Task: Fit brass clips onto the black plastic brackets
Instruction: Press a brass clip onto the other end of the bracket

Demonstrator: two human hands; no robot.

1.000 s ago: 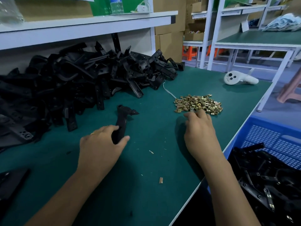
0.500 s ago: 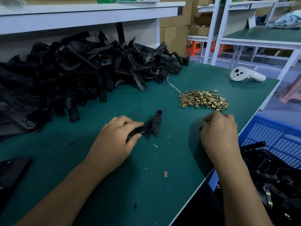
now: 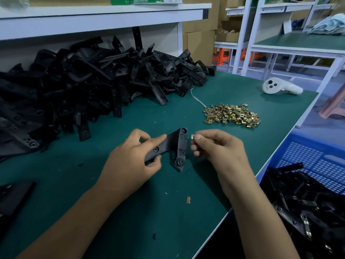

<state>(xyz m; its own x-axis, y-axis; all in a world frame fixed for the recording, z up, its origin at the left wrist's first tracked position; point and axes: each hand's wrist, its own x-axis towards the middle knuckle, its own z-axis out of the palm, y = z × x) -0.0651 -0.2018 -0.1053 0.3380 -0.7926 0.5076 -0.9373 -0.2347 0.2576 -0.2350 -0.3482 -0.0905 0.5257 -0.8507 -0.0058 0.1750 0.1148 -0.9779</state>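
**Q:** What are your hands holding?

**A:** My left hand [image 3: 130,161] has its grip curled round the long stem of a bracket [image 3: 172,148], a matte black plastic T-shape with round screw holes, held just above the desk [image 3: 112,212]. My right hand [image 3: 218,146] pinches a small clip [image 3: 192,137] between thumb and forefinger, just beside the bracket's crossbar. I cannot tell whether they touch.

**Q:** Where are the other parts?

**A:** A low heap of clips [image 3: 232,115], shiny brass and folded square, lies on the green felt-like desk beyond my right hand. A big tangled pile of brackets [image 3: 89,86] fills the back left under a white shelf [image 3: 100,19]. To my right, off the desk edge, a blue mesh crate [image 3: 313,161] holds more brackets, some showing brass clips.

**Q:** Anything else?

**A:** A smooth white controller [image 3: 280,87] rests near the far right corner, and a small tan scrap [image 3: 188,200] lies near my right wrist.
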